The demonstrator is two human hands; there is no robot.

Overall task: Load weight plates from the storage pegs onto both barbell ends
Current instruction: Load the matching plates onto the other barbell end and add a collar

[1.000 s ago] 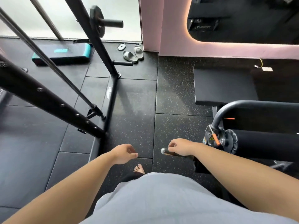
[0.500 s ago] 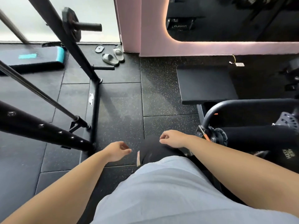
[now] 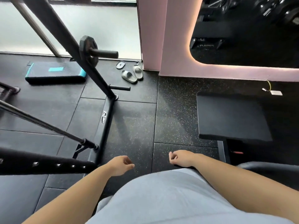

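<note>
A single black weight plate [image 3: 88,50] hangs on an upper storage peg [image 3: 105,53] of the black rack upright [image 3: 71,44], far ahead and left of my hands. A lower peg [image 3: 119,87] near the floor is bare. A thin steel bar [image 3: 40,122] slants across the left side. My left hand [image 3: 120,164] hovers over the floor beside the rack's base rail, fingers loosely curled, holding nothing. My right hand [image 3: 180,158] hangs at the same height, fingers curled in, with nothing in it. No barbell sleeve shows in this frame.
A pair of grey slides [image 3: 131,74] and a small flat disc [image 3: 120,64] lie by the pink wall [image 3: 171,46]. A black and teal step platform [image 3: 55,72] sits at left. A black padded bench [image 3: 229,117] stands at right, and a curved black frame [image 3: 267,165] at the right edge.
The view has swung up and away from the machine at right. My right hand has let go of the metal handle it held one second ago, and both hands now hang free.
</note>
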